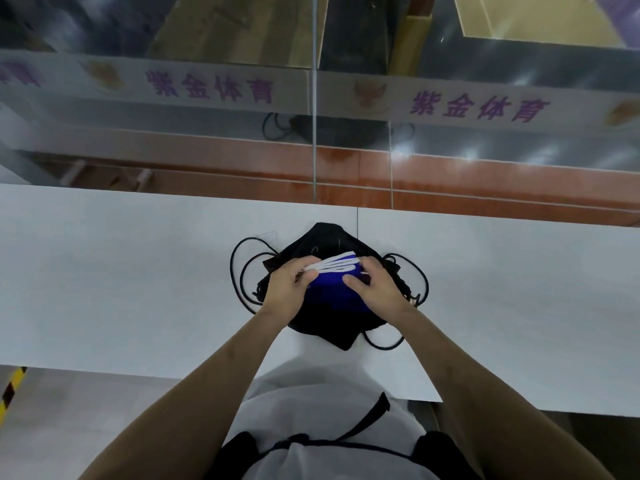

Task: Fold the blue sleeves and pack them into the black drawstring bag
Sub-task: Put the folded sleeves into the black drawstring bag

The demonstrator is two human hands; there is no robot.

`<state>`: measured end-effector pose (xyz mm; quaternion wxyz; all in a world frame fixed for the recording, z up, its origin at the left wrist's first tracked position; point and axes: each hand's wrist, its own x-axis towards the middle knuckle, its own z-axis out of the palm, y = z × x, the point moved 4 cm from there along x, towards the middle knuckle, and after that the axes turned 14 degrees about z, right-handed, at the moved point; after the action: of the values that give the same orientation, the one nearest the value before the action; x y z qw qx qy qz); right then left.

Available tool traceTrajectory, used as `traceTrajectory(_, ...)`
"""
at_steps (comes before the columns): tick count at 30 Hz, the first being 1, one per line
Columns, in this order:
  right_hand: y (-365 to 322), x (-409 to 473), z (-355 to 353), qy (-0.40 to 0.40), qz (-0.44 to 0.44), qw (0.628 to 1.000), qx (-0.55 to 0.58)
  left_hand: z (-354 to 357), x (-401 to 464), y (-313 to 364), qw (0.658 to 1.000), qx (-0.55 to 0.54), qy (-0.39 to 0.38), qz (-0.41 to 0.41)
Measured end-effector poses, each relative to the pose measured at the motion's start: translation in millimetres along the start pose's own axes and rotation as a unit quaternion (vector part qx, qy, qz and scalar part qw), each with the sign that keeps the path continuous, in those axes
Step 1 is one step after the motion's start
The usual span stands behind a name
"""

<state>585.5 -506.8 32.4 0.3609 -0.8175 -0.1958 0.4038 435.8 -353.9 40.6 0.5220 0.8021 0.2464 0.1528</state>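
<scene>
The black drawstring bag lies crumpled in the middle of the white table, its black cords looping out to both sides. On top of it rests a folded stack of blue sleeves with white cuff bands at the far edge. My left hand grips the stack's left side, fingers on the white bands. My right hand holds the right side, thumb pressed on the blue fabric. The bag's mouth is hidden under my hands and the sleeves.
The table's near edge runs just in front of my body. Beyond the far edge stand an orange-brown ledge and glass panes with a white banner in purple lettering. A yellow-black striped strip marks the floor at the lower left.
</scene>
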Motion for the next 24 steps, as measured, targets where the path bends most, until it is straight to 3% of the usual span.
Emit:
traceTrajectory(3, 2.7, -0.4, 1.0, -0.004, 0.012, 1.000, -0.007, -0.2, 2.4, -2.5, 0.999, 0.023, -0.010, 0.022)
traceTrajectory(6, 11.2, -3.7, 1.1, 0.015, 0.028, 0.999, 0.004, -10.8, 0.5, -16.3, 0.986, 0.156, 0.037, 0.051)
traceTrajectory(12, 29.4, -7.0, 2.3, 0.055, 0.078, 0.995, -0.014, -22.5, -13.8, -63.9, 0.946, 0.307, -0.055, -0.087)
traceTrajectory(16, 39.0, -5.4, 5.7, 0.072, 0.108, 0.990, -0.048, -29.2, -14.2, -65.5, 0.964, 0.236, -0.051, -0.112)
traceTrajectory(24, 18.3, -3.7, 5.9, 0.186, 0.091, 0.978, -0.019, -25.3, -12.0, -35.1, 0.986, 0.157, -0.049, 0.013)
